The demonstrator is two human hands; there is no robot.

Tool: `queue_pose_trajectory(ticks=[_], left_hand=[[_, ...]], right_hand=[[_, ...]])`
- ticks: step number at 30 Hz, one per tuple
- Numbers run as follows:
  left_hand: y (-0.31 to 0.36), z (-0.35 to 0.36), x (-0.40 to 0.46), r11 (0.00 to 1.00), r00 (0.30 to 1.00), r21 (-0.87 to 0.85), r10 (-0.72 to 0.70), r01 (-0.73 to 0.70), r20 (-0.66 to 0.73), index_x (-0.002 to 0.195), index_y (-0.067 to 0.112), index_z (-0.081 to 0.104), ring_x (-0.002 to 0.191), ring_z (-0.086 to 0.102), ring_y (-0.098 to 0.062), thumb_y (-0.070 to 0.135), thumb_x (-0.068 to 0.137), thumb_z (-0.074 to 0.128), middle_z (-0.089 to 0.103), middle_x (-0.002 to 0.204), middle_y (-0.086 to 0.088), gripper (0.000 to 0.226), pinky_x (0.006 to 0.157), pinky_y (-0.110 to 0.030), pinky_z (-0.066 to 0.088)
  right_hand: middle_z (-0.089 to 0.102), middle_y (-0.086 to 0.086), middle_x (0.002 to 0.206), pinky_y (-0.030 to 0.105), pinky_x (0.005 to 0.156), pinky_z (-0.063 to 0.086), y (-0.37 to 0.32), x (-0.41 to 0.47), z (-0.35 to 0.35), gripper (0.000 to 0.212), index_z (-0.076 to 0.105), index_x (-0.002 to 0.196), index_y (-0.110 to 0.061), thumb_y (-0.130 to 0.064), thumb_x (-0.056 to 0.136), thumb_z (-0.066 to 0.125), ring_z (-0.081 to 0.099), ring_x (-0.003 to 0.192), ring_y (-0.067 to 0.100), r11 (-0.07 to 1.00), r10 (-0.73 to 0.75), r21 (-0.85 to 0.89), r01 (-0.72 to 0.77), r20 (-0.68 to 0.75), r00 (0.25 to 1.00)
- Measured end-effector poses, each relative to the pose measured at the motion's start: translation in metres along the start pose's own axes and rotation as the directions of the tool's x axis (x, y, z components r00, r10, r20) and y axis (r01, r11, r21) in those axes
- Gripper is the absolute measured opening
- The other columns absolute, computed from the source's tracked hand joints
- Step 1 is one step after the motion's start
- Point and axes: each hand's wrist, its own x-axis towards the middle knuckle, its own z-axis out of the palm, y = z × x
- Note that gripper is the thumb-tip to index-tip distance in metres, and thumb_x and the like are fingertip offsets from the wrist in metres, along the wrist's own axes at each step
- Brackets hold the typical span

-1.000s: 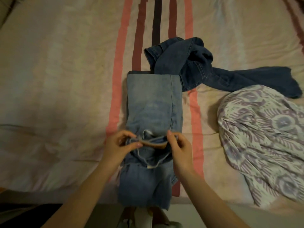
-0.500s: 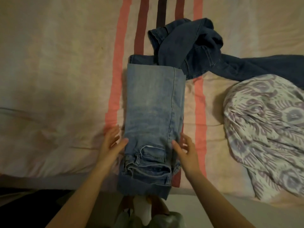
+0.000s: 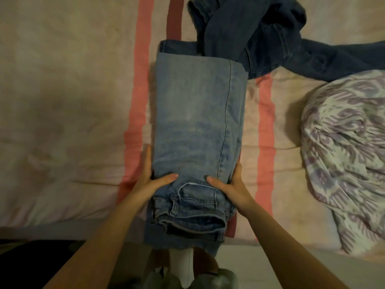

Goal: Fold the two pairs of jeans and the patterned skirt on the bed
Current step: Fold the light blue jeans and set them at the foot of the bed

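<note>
The light blue jeans (image 3: 198,122) lie folded lengthwise down the middle of the bed, waistband near the front edge and hanging slightly over it. My left hand (image 3: 153,180) grips their left side, thumb on top and fingers tucked beneath. My right hand (image 3: 228,183) grips the right side the same way. The dark blue jeans (image 3: 260,34) lie crumpled at the far end, one leg stretching right. The purple-and-white patterned skirt (image 3: 345,155) lies bunched at the right.
The bed (image 3: 62,101) has a pale sheet with pink and dark red stripes down its middle. Its front edge runs just below my wrists. Below it are the floor and my feet (image 3: 187,274).
My hands left the waistband, moved out to the sides of the light jeans, then slid under both edges and took hold. The view has moved closer.
</note>
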Motion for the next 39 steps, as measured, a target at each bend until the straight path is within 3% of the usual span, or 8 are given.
queue_pose_trajectory(ticks=[4,7,12,18,26,29,32,39], left_hand=[[0.002,0.001,-0.021,0.997,0.994,0.055,0.044,-0.05,0.1,0.135,0.046,-0.006,0.114,0.034,0.029,-0.002,0.073,0.07,0.02,0.13,0.041,0.109,0.091,-0.002,0.036],[0.005,0.004,-0.033,0.992,0.985,0.086,0.083,-0.097,0.148,0.139,0.041,-0.008,0.119,0.03,0.028,-0.005,0.072,0.072,0.025,0.13,0.049,0.114,0.091,-0.001,0.035],[0.025,-0.003,-0.041,0.997,0.993,-0.07,0.033,-0.025,0.117,0.124,0.063,0.004,0.113,0.038,0.027,0.044,0.053,0.084,0.031,0.122,0.052,0.109,0.086,-0.003,0.041],[0.023,-0.016,-0.049,0.997,0.97,-0.075,-0.007,0.027,0.244,0.143,0.048,-0.002,0.116,0.036,0.026,0.062,0.044,0.082,0.026,0.133,0.043,0.131,0.086,-0.001,0.039],[0.018,-0.004,-0.058,0.988,0.997,-0.146,-0.039,0.049,0.068,0.139,0.055,-0.005,0.117,0.046,0.005,0.014,0.071,0.072,0.038,0.125,0.034,0.11,0.097,-0.023,0.042],[0.017,0.002,-0.068,0.995,0.995,-0.098,-0.015,0.024,0.094,0.134,0.056,-0.002,0.11,0.041,0.021,0.021,0.075,0.063,0.029,0.124,0.042,0.095,0.092,-0.009,0.04],[0.009,0.002,-0.076,0.999,0.981,0.009,-0.036,0.035,0.191,0.14,0.045,-0.013,0.108,0.032,0.032,0.016,0.078,0.065,0.012,0.123,0.046,0.104,0.081,0.006,0.034],[-0.024,-0.003,-0.078,0.961,0.947,0.276,-0.067,-0.024,0.315,0.132,0.054,-0.016,0.123,0.024,0.026,0.014,0.067,0.08,0.004,0.137,0.038,0.122,0.098,-0.007,0.035]], right_hand=[[0.033,-0.018,0.137,0.017,0.093,0.046,0.003,-0.018,-0.001,0.115,0.004,0.14,-0.037,-0.027,0.06,0.087,0.043,0.123,-0.005,0.997,-0.014,-0.069,0.02,0.082,0.997],[0.038,-0.023,0.131,0.017,0.091,0.046,0.001,-0.028,0.002,0.111,0.008,0.14,-0.032,-0.019,0.06,0.084,0.044,0.116,-0.014,0.995,-0.033,-0.091,0.041,0.088,0.996],[0.046,-0.009,0.135,0.035,0.095,0.05,-0.007,-0.036,0.002,0.111,0.017,0.138,-0.043,-0.024,0.054,0.087,0.053,0.119,0.012,0.993,0.008,0.115,-0.006,-0.014,1.0],[0.051,0.0,0.13,0.046,0.09,0.052,-0.025,-0.053,0.003,0.114,0.008,0.14,-0.049,-0.016,0.062,0.084,0.06,0.112,0.024,0.93,0.118,0.351,-0.108,-0.007,0.993],[0.032,-0.015,0.141,0.009,0.086,0.048,-0.02,-0.088,0.0,0.115,-0.008,0.131,-0.056,-0.022,0.066,0.08,0.044,0.114,-0.014,0.997,-0.045,-0.049,0.05,0.111,0.993],[0.033,-0.02,0.141,0.017,0.095,0.047,-0.01,-0.097,-0.003,0.107,-0.003,0.127,-0.065,-0.027,0.07,0.078,0.046,0.121,-0.008,0.986,-0.069,-0.139,0.088,0.141,0.988],[0.029,-0.033,0.138,0.018,0.101,0.042,0.003,-0.099,-0.003,0.107,-0.004,0.142,-0.048,-0.02,0.076,0.075,0.04,0.125,-0.012,0.981,-0.065,-0.17,0.089,0.139,0.988],[0.022,-0.027,0.145,0.019,0.107,0.035,0.039,-0.094,0.006,0.118,-0.003,0.147,-0.036,-0.042,0.065,0.081,0.034,0.132,-0.008,0.952,-0.021,-0.301,0.061,0.134,0.991]])
